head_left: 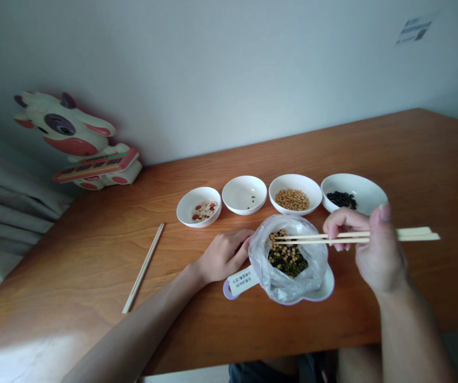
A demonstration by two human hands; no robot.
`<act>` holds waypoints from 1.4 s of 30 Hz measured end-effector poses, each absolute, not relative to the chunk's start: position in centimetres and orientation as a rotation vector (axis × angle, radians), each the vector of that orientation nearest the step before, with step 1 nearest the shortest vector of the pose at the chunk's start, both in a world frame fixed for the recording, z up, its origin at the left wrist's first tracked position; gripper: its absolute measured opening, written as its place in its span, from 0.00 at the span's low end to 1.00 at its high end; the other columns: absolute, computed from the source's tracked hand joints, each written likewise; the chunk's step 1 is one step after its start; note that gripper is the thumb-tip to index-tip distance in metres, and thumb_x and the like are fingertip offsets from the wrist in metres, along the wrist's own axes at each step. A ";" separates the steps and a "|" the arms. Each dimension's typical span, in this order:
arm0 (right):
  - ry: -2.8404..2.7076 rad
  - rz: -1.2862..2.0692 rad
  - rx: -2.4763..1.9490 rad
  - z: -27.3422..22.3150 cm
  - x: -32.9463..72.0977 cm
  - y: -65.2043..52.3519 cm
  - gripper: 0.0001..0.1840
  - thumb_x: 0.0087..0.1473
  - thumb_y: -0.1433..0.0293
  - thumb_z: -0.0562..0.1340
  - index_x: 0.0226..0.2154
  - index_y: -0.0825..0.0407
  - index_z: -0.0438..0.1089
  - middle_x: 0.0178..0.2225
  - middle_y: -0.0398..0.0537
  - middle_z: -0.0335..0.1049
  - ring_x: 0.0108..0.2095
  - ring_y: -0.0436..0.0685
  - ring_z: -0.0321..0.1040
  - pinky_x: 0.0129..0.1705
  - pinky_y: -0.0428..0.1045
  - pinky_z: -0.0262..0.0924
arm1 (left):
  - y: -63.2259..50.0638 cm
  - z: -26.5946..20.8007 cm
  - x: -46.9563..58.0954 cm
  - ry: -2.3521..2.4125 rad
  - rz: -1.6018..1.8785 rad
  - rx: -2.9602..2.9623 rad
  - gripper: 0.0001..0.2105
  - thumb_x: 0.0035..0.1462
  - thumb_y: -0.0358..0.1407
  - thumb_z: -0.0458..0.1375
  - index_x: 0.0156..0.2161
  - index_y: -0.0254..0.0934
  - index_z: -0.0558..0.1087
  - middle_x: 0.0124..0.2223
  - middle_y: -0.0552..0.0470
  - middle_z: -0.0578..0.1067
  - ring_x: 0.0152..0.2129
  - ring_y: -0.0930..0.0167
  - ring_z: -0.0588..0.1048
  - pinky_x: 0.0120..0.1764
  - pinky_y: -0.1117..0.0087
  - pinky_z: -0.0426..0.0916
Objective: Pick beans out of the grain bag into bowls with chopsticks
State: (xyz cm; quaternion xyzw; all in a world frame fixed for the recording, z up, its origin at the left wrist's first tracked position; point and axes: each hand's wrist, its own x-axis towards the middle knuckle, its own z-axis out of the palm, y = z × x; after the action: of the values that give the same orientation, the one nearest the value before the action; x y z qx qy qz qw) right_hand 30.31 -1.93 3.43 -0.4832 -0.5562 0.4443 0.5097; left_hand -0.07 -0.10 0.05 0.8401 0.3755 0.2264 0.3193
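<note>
Mixed beans [286, 260] in crumpled plastic bag [258, 252]

Round, tan, green and black, the beans lie within thin translucent film set in a lilac-edged dish [327, 287] on the wood-grain table [432, 175]. Right hand [380, 260] grasps slim, pale chopsticks [418, 238], tips at the beans. Left hand [225, 255] rests against the bag's side; whether it pinches the film cannot be told. Four smooth white bowls [239, 192] stand behind.

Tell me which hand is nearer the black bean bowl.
Right: the right hand, holding chopsticks, is just in front of that bowl; the left hand is farther left, by the plastic bag.
</note>
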 end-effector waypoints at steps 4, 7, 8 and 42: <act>-1.328 1.061 -1.180 3.3 30.4 -1.9 0.43 0.65 0.37 0.41 0.21 0.47 0.71 0.21 0.50 0.64 0.24 0.57 0.56 0.28 0.54 0.47 | 0.0 -0.3 -0.1 0.980 0.604 2.216 0.18 0.78 0.42 0.44 0.49 0.36 0.74 0.44 0.46 0.81 0.39 0.67 0.79 0.44 0.68 0.70; -1.321 1.056 -1.177 3.3 30.4 -1.8 0.42 0.66 0.38 0.42 0.20 0.47 0.72 0.21 0.50 0.65 0.24 0.57 0.56 0.28 0.54 0.47 | 0.0 -0.4 -0.2 0.976 0.612 2.231 0.18 0.78 0.42 0.43 0.49 0.36 0.74 0.44 0.46 0.81 0.39 0.67 0.79 0.44 0.68 0.70; -1.319 1.054 -1.175 3.4 30.3 -1.8 0.42 0.66 0.39 0.42 0.20 0.47 0.72 0.20 0.50 0.65 0.24 0.57 0.57 0.28 0.54 0.47 | 0.0 -0.4 -0.2 0.975 0.611 2.235 0.19 0.78 0.42 0.43 0.49 0.36 0.74 0.44 0.46 0.81 0.39 0.67 0.79 0.43 0.68 0.70; -1.460 1.178 -1.173 3.2 30.6 -2.1 0.43 0.67 0.39 0.39 0.24 0.48 0.73 0.21 0.47 0.65 0.24 0.55 0.59 0.28 0.52 0.51 | 0.1 -0.5 -0.3 0.968 0.609 2.233 0.18 0.78 0.42 0.43 0.49 0.36 0.74 0.44 0.46 0.81 0.39 0.67 0.79 0.44 0.67 0.70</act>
State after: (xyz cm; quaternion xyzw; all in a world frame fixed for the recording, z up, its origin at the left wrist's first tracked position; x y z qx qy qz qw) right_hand 30.58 -2.13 3.24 -0.4741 -0.5899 0.4759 0.4481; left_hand -0.25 0.06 -0.45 0.8460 0.3666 0.2307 0.3110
